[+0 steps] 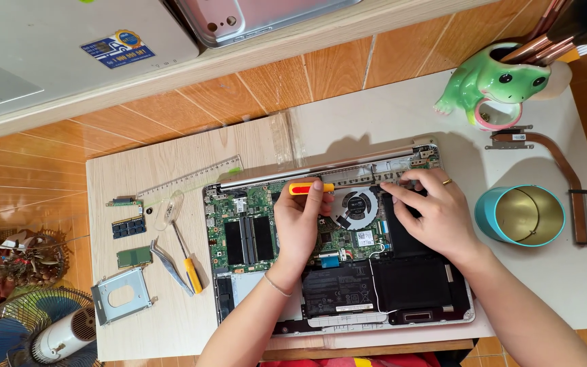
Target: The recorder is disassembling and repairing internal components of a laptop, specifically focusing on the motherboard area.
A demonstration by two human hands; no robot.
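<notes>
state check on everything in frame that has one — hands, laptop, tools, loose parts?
left hand: gripping red-and-yellow screwdriver, over the board
right hand: empty, fingertips pressed on the laptop near the hinge
laptop: bottom cover off, board, fan and battery exposed
heatpipe: removed, lying on table
drive caddy: removed, empty
yellow screwdriver: lying unused
teal tin: open, empty
frog holder: upright, holding brushes

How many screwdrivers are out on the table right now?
2. One screwdriver with a yellow and red handle is held in the left hand over the opened laptop. A second yellow-handled screwdriver lies on the table left of the laptop, beside the tweezers. Others may be hidden.
</notes>
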